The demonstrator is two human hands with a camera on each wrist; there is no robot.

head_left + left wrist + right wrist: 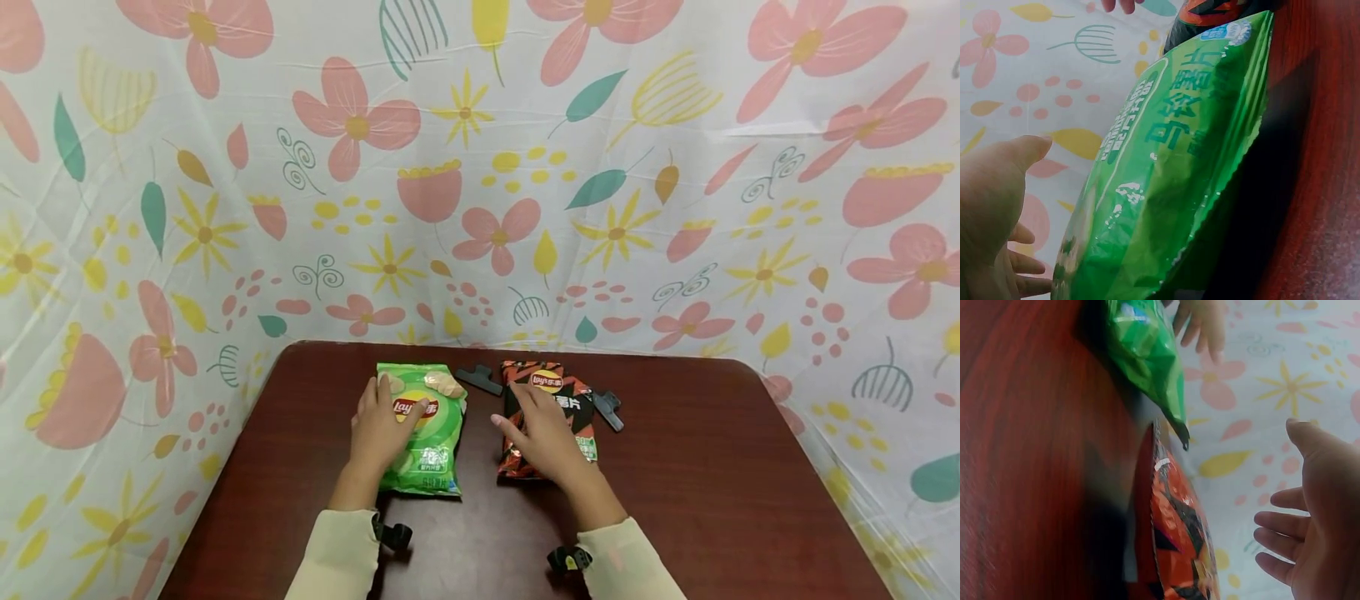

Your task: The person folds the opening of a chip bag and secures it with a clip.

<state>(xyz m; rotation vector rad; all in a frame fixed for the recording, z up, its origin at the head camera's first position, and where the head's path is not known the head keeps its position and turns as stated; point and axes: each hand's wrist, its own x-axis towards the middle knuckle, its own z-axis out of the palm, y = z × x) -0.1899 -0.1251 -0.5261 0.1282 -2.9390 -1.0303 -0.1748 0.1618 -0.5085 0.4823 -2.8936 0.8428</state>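
A green Lay's chip bag [435,442] lies on the dark red-brown table, its label facing up. Over its left side is my left hand [381,429], fingers spread and relaxed; the left wrist view shows the thumb apart from the bag. To the right lies a red and black Lay's chip bag [517,462]. My right hand [546,437] hovers above this one with loosely extended fingers, and the right wrist view shows a gap between hand and bag. Neither hand grips anything.
One dark bag clip [480,379] lies between the tops of the two bags. Another dark clip [609,408] sits just right of the red and black bag. A flower-printed cloth [495,233] hangs behind the table [697,467] and along its sides.
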